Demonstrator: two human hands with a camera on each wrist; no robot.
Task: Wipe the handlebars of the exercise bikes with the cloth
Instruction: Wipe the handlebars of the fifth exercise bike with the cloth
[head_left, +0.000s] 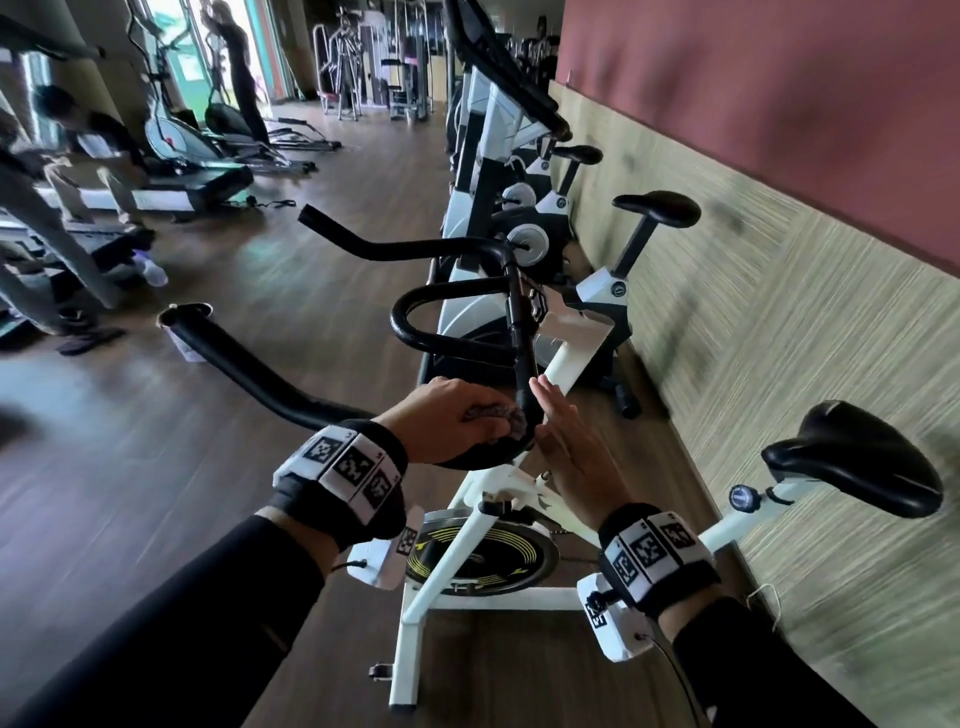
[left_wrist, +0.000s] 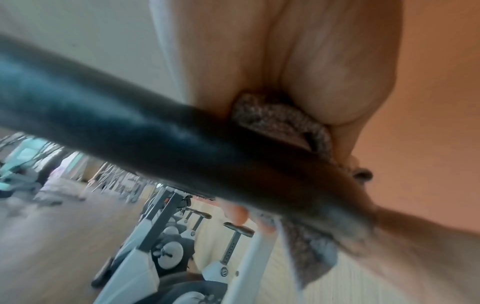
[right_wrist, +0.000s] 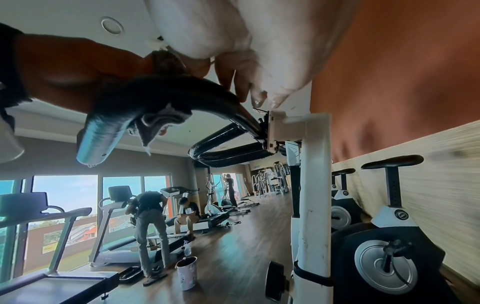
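Observation:
The nearest white exercise bike has black handlebars (head_left: 249, 364) that curve from the lower left up to a centre loop (head_left: 441, 332). My left hand (head_left: 457, 421) grips the bend of the bar with a grey cloth (head_left: 498, 415) wrapped under its fingers. In the left wrist view the cloth (left_wrist: 275, 121) is squeezed between palm and bar (left_wrist: 130, 127), with a tail hanging below. My right hand (head_left: 566, 441) is held flat, fingers straight, just right of the bar. The right wrist view shows its fingertips (right_wrist: 259, 98) near the bar clamp, holding nothing.
More white bikes (head_left: 524, 208) stand in a row along the wood-panelled wall (head_left: 779, 312) on the right. A plastic bucket (right_wrist: 185, 273) and a spray bottle (head_left: 150, 267) sit on the wooden floor at the left. People stand by treadmills (right_wrist: 64, 257) further left.

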